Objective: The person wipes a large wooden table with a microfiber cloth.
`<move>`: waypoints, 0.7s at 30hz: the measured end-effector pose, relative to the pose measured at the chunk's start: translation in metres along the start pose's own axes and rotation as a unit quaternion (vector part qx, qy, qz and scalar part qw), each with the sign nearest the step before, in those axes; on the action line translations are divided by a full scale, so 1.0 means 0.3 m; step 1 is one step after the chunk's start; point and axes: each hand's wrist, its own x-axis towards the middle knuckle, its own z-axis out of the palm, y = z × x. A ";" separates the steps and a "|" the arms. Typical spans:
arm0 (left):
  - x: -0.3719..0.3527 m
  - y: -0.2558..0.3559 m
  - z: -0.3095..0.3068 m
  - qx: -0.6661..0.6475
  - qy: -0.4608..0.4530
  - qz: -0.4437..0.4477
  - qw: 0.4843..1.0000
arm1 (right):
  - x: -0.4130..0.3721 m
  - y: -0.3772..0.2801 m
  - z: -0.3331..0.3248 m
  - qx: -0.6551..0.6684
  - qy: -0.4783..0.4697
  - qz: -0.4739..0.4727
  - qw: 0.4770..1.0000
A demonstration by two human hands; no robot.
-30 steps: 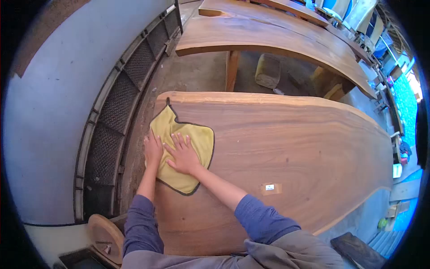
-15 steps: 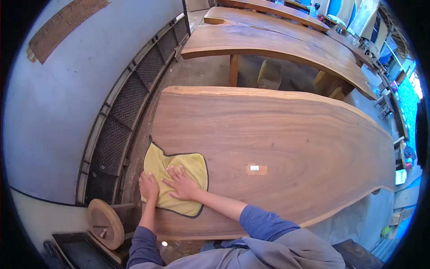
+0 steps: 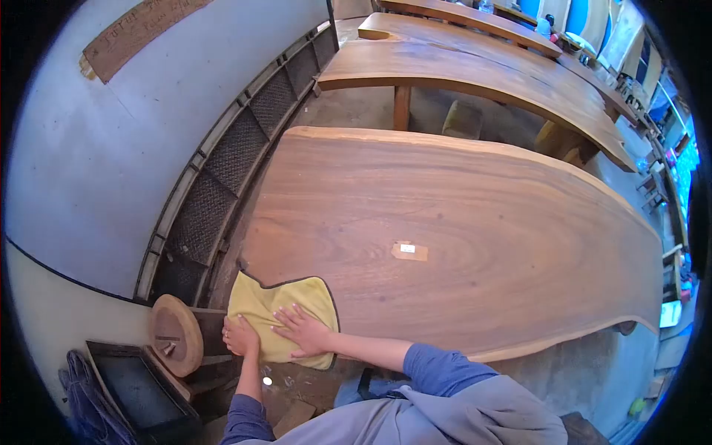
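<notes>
The cloth (image 3: 278, 302) is yellow with a dark stitched border and lies rumpled at the near left corner of the tabletop (image 3: 460, 215), reaching the slab's edge. The right hand (image 3: 305, 331) presses flat on it, fingers spread and gripping nothing. The left hand (image 3: 241, 335) rests on the cloth's left edge with fingers bent, but whether it pinches the fabric cannot be told, since both hands hide part of the cloth.
</notes>
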 end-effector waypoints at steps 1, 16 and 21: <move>-0.002 -0.006 0.005 0.001 0.000 0.000 1.000 | -0.004 -0.001 -0.012 -0.017 -0.010 -0.009 1.000; -0.461 0.271 0.103 -0.381 0.015 -0.028 0.924 | -0.397 0.043 -0.070 -0.034 0.071 0.132 0.988; -0.608 0.364 -0.097 -0.366 -0.139 -0.050 0.919 | -0.542 0.044 -0.124 0.021 0.068 0.182 0.981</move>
